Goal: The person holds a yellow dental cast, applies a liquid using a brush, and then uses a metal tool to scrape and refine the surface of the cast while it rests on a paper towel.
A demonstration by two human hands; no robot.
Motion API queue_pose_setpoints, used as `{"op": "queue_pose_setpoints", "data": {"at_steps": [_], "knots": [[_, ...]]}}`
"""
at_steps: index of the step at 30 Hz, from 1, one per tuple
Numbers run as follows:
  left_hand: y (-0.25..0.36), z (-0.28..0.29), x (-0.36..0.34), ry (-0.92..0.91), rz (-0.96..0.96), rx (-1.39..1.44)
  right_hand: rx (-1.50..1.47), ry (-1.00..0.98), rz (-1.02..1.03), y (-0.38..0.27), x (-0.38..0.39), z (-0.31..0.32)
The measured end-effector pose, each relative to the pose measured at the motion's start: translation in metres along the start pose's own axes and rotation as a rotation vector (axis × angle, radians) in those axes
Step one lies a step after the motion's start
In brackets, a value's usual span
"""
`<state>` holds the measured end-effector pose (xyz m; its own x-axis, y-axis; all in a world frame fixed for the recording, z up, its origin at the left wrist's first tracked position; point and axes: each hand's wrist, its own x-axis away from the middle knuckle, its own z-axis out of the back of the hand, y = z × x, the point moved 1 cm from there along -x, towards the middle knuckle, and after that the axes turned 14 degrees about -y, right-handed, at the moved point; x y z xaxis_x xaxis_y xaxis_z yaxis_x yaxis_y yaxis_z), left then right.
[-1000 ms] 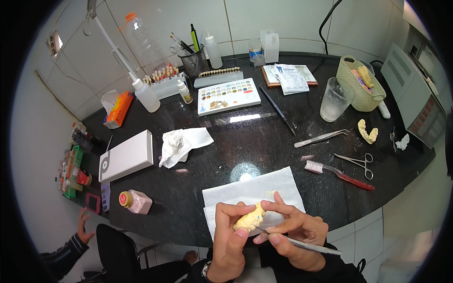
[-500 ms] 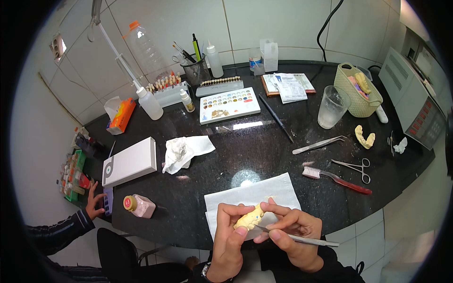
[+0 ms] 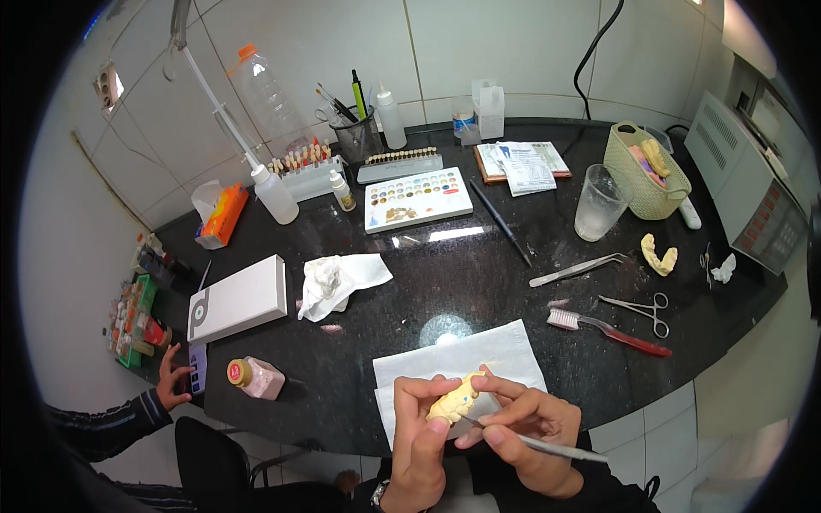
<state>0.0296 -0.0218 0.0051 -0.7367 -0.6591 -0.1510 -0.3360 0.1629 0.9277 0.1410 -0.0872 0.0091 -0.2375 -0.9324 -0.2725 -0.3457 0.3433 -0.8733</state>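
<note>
My left hand [image 3: 421, 440] is closed around a pale yellow plaster dental cast [image 3: 451, 404], thumb along its near side. A small blue mark shows on the cast. In my right hand [image 3: 537, 421] is a slim metal hand instrument [image 3: 564, 449], held like a pen with its thin tip at the cast's near edge. Fingertips of the right hand also rest against the cast. Both hands are over the near edge of a folded white paper towel [image 3: 505, 350] on the black countertop. The instrument's exact tip shape is too small to tell.
To the right lie a red-handled toothbrush [image 3: 611, 332], a hemostat [image 3: 641, 309], tweezers [image 3: 575, 271] and another dental cast [image 3: 659, 255]. A jar of pink powder [image 3: 256, 379] and a white box [image 3: 238, 299] stand left. Another person's hand [image 3: 174, 378] is at the far left.
The cast has tilted slightly in my left hand, showing more of its blue mark. The instrument's handle end has dipped a little. The whole view has shifted slightly.
</note>
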Motion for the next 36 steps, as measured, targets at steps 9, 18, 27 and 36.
{"op": "queue_pose_setpoints", "data": {"at_steps": [9, 18, 27, 36], "knots": [[0.006, -0.011, -0.007, 0.121, 0.037, -0.011, 0.104, -0.009, 0.055, 0.004, 0.001, 0.008], [0.002, 0.002, -0.005, -0.047, 0.012, -0.084, 0.251, -0.080, 0.010, -0.011, -0.004, 0.012], [0.009, -0.008, -0.010, 0.094, 0.002, -0.149, 0.231, -0.080, 0.008, -0.011, -0.004, 0.011], [0.010, -0.004, -0.010, 0.087, 0.008, -0.219, 0.334, -0.170, -0.012, -0.011, -0.009, 0.019]]}}
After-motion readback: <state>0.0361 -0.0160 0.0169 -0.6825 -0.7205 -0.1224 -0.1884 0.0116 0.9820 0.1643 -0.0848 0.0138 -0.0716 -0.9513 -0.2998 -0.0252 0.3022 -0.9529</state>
